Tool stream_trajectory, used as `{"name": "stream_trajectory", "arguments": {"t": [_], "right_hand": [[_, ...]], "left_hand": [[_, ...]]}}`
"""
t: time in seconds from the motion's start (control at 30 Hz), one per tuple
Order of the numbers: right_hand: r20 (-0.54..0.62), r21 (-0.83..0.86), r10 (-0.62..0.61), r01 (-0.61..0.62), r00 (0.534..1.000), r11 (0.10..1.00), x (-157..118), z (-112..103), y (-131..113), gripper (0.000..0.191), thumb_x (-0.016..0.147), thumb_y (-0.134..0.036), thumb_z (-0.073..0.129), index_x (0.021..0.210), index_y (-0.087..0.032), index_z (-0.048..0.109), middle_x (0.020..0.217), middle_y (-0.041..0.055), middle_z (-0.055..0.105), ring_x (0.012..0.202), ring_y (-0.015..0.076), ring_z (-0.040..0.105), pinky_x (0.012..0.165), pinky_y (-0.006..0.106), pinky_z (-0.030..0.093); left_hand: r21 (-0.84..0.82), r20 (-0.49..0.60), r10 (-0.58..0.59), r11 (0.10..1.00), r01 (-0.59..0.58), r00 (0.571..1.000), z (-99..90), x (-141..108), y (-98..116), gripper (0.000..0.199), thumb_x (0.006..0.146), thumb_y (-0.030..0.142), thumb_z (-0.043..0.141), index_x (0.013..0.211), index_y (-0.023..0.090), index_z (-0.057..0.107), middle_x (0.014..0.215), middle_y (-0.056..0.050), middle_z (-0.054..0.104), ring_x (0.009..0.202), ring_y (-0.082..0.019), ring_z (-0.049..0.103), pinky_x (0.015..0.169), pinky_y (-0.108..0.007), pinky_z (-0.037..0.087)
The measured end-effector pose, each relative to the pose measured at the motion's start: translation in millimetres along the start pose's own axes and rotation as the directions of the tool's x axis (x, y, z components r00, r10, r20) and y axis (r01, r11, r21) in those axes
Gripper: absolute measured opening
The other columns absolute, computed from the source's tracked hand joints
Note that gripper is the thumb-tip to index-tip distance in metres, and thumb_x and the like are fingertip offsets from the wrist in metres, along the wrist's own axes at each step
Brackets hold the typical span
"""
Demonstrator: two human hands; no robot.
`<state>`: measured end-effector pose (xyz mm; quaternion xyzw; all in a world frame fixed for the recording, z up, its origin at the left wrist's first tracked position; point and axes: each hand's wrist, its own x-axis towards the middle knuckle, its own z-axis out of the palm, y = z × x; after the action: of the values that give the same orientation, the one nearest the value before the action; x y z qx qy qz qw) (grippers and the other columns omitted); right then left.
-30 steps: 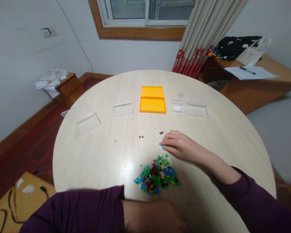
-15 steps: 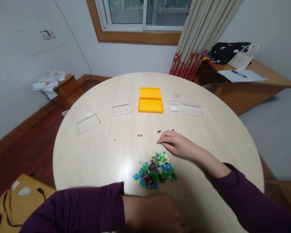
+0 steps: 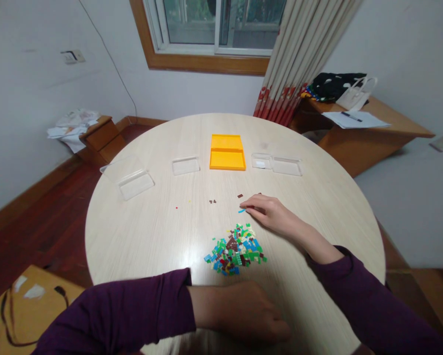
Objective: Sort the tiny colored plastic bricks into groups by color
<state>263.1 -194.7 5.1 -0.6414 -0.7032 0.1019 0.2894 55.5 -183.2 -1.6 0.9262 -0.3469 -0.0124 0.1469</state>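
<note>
My right hand (image 3: 268,209) is at the middle right of the table, its thumb and forefinger slightly apart. A small blue toy brick (image 3: 241,211) lies at the fingertips, mostly uncovered. A dark brown brick (image 3: 239,196) rests just beyond them, and another brown piece (image 3: 259,194) pokes out behind the hand. My left hand (image 3: 249,313) lies back-up near the table's front edge; its fingers bend out of sight. Between the hands is a loose pile of small building bricks (image 3: 236,251), green, blue, brown, cream and yellow.
Two tiny brown pieces (image 3: 212,201), a yellow bit (image 3: 189,201) and a red bit (image 3: 176,207) lie left of the right hand. Beyond them stand an open orange case (image 3: 227,168) and clear plastic boxes, one left (image 3: 136,186), one centre-left (image 3: 185,172), one right (image 3: 287,172).
The forefinger of my right hand has lifted off the blue brick and drawn back a little, leaving more of it showing. My left hand stays by the table's front edge. The view has shifted slightly.
</note>
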Motion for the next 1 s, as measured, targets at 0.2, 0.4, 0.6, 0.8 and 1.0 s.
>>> {"name": "stream_trajectory", "arguments": {"t": [0.2, 0.4, 0.6, 0.8, 1.0], "right_hand": [[-0.003, -0.029, -0.027, 0.027, 1.0, 0.999, 3, 8, -4, 0.018, 0.095, -0.018, 0.053, 0.092, -0.019, 0.071, 0.092, 0.009, 0.071, 0.088, 0.0191, 0.065, 0.081, 0.036, 0.052], [-0.044, -0.081, 0.015, -0.019, 0.999, 0.997, 5, 12, 5, 0.016, 0.093, -0.019, 0.055, 0.088, -0.019, 0.07, 0.087, 0.0075, 0.07, 0.084, 0.0195, 0.063, 0.078, 0.037, 0.051], [-0.069, 0.001, -0.028, 0.028, 0.997, 1.0, 7, 12, -31, 0.015, 0.095, -0.022, 0.055, 0.09, -0.021, 0.07, 0.087, 0.0064, 0.07, 0.087, 0.019, 0.062, 0.081, 0.035, 0.048], [0.143, 0.06, -0.113, 0.105, 0.983, 0.993, 5, 27, -62, 0.01, 0.09, -0.02, 0.063, 0.082, -0.02, 0.069, 0.081, 0.0025, 0.07, 0.081, 0.0162, 0.061, 0.08, 0.033, 0.042], [0.176, 0.008, -0.034, 0.033, 0.984, 0.999, 6, 35, -54, 0.012, 0.09, -0.02, 0.062, 0.081, -0.021, 0.069, 0.08, 0.0019, 0.069, 0.082, 0.0165, 0.06, 0.079, 0.033, 0.039]], "left_hand": [[0.041, 0.047, -0.034, 0.999, 0.032, 0.998, -13.2, -2, 4, 0.017, 0.09, 0.019, 0.056, 0.074, 0.018, 0.062, 0.064, 0.002, 0.068, 0.061, -0.012, 0.064, 0.043, -0.028, 0.036], [0.03, 0.015, -0.022, 0.999, 0.021, 1.0, -12.0, -3, 3, 0.016, 0.089, 0.018, 0.057, 0.074, 0.018, 0.063, 0.063, 0.001, 0.067, 0.059, -0.014, 0.063, 0.043, -0.029, 0.035], [0.024, -0.013, -0.033, 0.999, 0.034, 0.999, -10.6, -4, 3, 0.014, 0.087, 0.02, 0.061, 0.073, 0.018, 0.063, 0.06, 0.001, 0.065, 0.058, -0.014, 0.064, 0.043, -0.029, 0.033], [0.005, -0.026, -0.04, 0.999, 0.04, 0.999, -10.3, -5, 4, 0.017, 0.088, 0.017, 0.057, 0.072, 0.018, 0.063, 0.06, 0.001, 0.065, 0.059, -0.014, 0.064, 0.043, -0.029, 0.031], [0.005, -0.061, -0.013, 1.0, 0.013, 0.998, -10.6, -5, 3, 0.018, 0.089, 0.017, 0.056, 0.072, 0.016, 0.063, 0.058, 0.001, 0.064, 0.057, -0.014, 0.063, 0.044, -0.029, 0.033]]}}
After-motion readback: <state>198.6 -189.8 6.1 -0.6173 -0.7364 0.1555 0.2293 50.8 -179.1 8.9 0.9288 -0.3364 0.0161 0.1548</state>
